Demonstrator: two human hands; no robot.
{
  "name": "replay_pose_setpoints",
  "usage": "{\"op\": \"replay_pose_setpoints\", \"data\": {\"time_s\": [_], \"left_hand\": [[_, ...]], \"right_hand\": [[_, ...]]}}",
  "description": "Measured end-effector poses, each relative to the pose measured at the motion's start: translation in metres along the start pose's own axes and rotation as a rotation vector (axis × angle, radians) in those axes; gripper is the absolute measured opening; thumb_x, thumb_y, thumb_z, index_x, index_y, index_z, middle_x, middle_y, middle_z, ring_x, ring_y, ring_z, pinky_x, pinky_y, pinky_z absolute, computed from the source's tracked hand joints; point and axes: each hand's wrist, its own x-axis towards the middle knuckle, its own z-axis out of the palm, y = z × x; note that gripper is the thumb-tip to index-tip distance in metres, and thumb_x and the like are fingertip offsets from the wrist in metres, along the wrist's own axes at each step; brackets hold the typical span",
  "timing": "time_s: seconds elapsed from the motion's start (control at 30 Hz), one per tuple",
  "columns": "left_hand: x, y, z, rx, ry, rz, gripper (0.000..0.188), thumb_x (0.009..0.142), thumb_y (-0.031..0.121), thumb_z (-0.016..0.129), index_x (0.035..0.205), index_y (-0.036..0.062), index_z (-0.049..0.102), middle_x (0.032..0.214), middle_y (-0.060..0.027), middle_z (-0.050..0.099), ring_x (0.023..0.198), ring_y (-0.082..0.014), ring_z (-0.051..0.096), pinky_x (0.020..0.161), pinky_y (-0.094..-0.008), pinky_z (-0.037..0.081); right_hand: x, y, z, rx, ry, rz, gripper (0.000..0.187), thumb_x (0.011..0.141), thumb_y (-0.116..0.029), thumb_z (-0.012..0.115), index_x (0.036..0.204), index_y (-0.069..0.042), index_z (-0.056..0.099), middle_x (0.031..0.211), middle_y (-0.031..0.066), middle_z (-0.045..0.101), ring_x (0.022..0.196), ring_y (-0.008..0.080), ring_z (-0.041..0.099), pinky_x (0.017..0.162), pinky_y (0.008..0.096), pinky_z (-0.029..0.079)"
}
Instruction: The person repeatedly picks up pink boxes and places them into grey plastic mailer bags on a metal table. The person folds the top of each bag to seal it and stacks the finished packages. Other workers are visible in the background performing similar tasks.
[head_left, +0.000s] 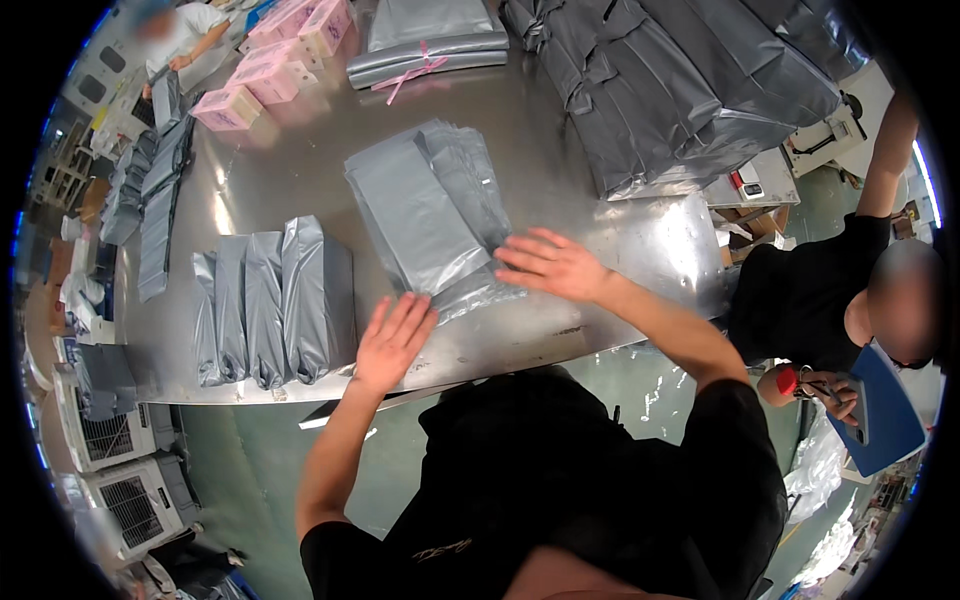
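Note:
A loose stack of flat grey plastic mailing bags (415, 215) lies in front of me on the shiny metal table (540, 340), its sheets slightly fanned at the right side. My left hand (393, 340) lies at the stack's near edge, fingers stretched out, the fingertips at the plastic. At the lower right corner of the stack is my right hand (555, 267), flat with its fingers spread and the tips at the bags' edge. Neither hand grips anything. To the left of the stack stand several filled grey packages (318, 300) in a row.
A large pile of grey packages (650, 100) fills the far right. Folded grey bags tied with a pink ribbon (425, 65) and pink boxes (270, 75) lie at the back. One person (810, 290) stands right with a blue folder (890, 420); another person (190, 40) is far left.

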Motion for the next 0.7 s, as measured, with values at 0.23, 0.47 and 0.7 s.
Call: {"op": "replay_pose_setpoints", "data": {"time_s": [0.23, 0.47, 0.7], "left_hand": [[-0.009, -0.017, 0.048, -0.262, 0.047, -0.13, 0.029, 0.079, 0.009, 0.065, 0.107, 0.0078, 0.073, 0.117, -0.0094, 0.07, 0.125, -0.0289, 0.061, 0.117, -0.0512, 0.039], [-0.014, -0.004, 0.086, -1.586, 0.388, -1.219, 0.015, 0.101, 0.017, 0.066, 0.1, 0.0032, 0.072, 0.081, 0.0095, 0.06, 0.068, -0.0021, 0.047, 0.061, -0.0199, 0.035], [-0.016, -0.009, 0.102, -1.634, 0.293, -1.298, 0.032, 0.096, 0.021, 0.074, 0.12, 0.0066, 0.059, 0.097, 0.003, 0.059, 0.081, -0.006, 0.052, 0.067, -0.0236, 0.043]], "right_hand": [[0.02, 0.024, 0.06, 0.325, -0.236, -0.137, 0.024, 0.086, -0.016, 0.07, 0.11, -0.012, 0.074, 0.118, 0.0035, 0.07, 0.117, 0.0239, 0.063, 0.112, 0.043, 0.044], [0.01, 0.005, 0.097, 1.732, -0.081, 1.098, 0.021, 0.097, -0.018, 0.073, 0.109, -0.002, 0.071, 0.095, 0.0021, 0.067, 0.085, 0.0122, 0.063, 0.073, 0.0337, 0.06], [0.035, 0.0, 0.098, 1.631, -0.221, 1.306, 0.054, 0.09, -0.018, 0.079, 0.135, -0.001, 0.054, 0.107, 0.0073, 0.062, 0.082, 0.0133, 0.06, 0.057, 0.0289, 0.057]]}}
